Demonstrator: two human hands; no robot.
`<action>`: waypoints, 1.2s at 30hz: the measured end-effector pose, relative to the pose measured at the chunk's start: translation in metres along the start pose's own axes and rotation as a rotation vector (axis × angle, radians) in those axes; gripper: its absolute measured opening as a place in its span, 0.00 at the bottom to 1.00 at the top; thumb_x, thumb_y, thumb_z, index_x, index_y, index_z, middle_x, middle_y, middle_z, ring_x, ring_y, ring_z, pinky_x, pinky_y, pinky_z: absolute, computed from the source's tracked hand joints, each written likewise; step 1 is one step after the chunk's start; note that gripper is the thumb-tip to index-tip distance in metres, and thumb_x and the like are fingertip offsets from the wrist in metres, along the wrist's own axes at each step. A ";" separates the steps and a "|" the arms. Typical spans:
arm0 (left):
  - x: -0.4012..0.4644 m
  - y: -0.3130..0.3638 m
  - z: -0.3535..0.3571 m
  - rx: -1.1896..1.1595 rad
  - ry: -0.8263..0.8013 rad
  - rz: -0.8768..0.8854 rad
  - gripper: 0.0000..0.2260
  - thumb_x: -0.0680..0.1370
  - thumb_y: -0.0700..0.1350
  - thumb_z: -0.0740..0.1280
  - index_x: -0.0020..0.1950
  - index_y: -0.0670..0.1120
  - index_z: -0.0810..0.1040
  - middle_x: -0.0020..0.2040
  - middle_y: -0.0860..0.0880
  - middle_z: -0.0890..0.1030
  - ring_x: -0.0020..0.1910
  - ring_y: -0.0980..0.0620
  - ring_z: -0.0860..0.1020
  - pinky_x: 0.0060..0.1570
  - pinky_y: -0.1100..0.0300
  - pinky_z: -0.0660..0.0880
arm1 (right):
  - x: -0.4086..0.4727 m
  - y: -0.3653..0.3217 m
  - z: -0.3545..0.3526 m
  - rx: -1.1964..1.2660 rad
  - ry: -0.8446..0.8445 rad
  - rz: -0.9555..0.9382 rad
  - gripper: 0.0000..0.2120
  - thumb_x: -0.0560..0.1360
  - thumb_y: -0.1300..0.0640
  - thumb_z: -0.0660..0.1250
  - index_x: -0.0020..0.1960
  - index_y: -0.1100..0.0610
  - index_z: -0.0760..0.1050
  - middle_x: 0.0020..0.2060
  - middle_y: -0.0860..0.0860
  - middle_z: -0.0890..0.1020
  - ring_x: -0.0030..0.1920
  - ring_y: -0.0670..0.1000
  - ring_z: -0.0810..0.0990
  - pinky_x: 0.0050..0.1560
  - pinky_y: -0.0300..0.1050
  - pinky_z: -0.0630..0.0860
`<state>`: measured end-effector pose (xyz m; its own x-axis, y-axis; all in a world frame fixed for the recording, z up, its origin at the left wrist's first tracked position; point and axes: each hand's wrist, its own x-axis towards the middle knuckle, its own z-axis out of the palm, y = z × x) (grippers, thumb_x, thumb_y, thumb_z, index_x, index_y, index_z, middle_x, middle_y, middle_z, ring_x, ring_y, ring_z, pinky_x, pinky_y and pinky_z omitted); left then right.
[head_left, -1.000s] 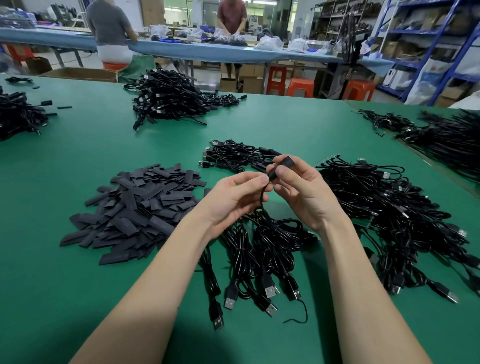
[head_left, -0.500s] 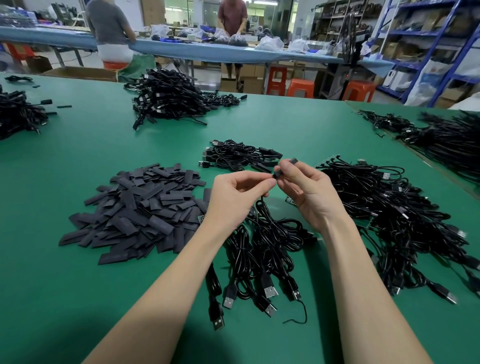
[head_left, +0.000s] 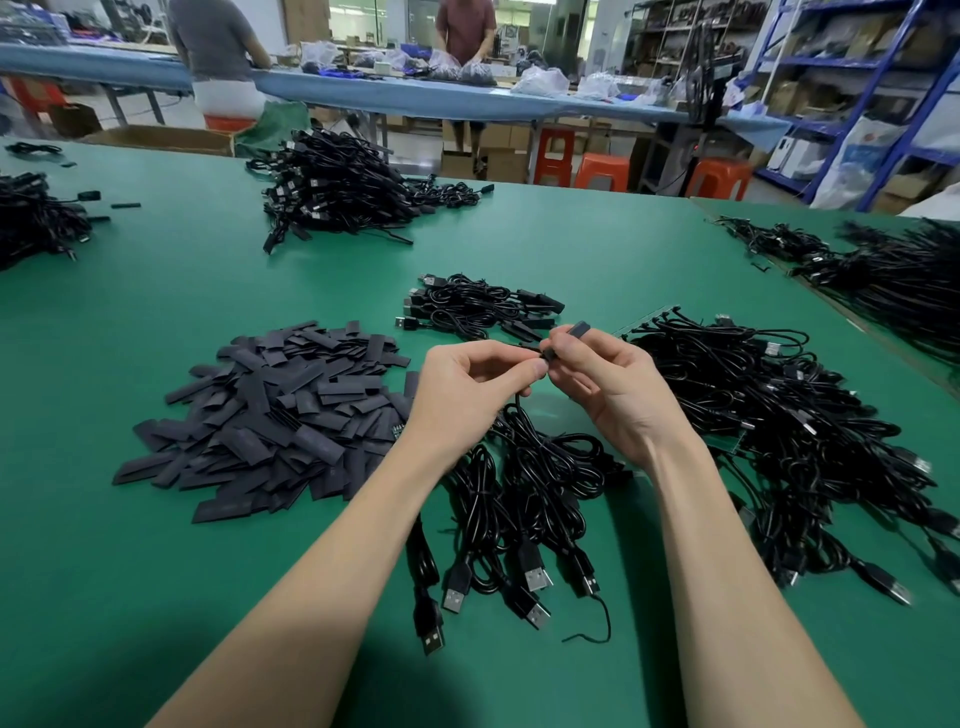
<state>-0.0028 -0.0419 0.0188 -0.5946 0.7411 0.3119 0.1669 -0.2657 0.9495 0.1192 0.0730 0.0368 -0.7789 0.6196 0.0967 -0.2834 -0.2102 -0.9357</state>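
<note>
Left hand curled, pinching the black cable end. Right hand touching it fingertip to fingertip, pinching the dark sleeve. I note the cable bundle beneath both and the sleeve pile left of them.

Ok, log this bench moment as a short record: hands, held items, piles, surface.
left: left hand pinches a black cable near its end
right: right hand pinches a black sleeve at that cable's end
under hands: loose USB cables, plugs toward the person
left side: pile of flat sleeves
right side: large cable heap
behind hands: small cable bundle
surface: green table
</note>
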 end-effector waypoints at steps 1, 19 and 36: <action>0.000 0.000 0.000 -0.003 -0.002 0.000 0.02 0.73 0.38 0.77 0.44 0.44 0.87 0.36 0.48 0.86 0.34 0.56 0.81 0.40 0.67 0.76 | 0.000 0.000 0.000 -0.005 -0.003 -0.001 0.04 0.68 0.57 0.76 0.43 0.54 0.87 0.43 0.52 0.86 0.44 0.46 0.84 0.48 0.35 0.79; -0.001 0.000 -0.003 -0.128 -0.032 0.020 0.02 0.75 0.41 0.75 0.44 0.47 0.86 0.39 0.50 0.86 0.34 0.58 0.78 0.39 0.67 0.75 | 0.001 0.006 0.017 0.241 0.002 -0.037 0.06 0.73 0.59 0.70 0.43 0.52 0.86 0.41 0.49 0.85 0.42 0.45 0.83 0.46 0.37 0.80; -0.001 -0.001 -0.002 -0.150 0.045 -0.005 0.03 0.73 0.39 0.77 0.44 0.46 0.86 0.37 0.50 0.84 0.31 0.57 0.77 0.36 0.67 0.74 | 0.000 0.000 0.007 0.102 -0.009 -0.067 0.05 0.71 0.58 0.73 0.45 0.51 0.86 0.45 0.49 0.86 0.43 0.45 0.84 0.46 0.36 0.80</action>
<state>-0.0039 -0.0437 0.0176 -0.6301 0.7153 0.3022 0.0465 -0.3537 0.9342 0.1156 0.0677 0.0389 -0.7613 0.6281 0.1610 -0.3899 -0.2450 -0.8877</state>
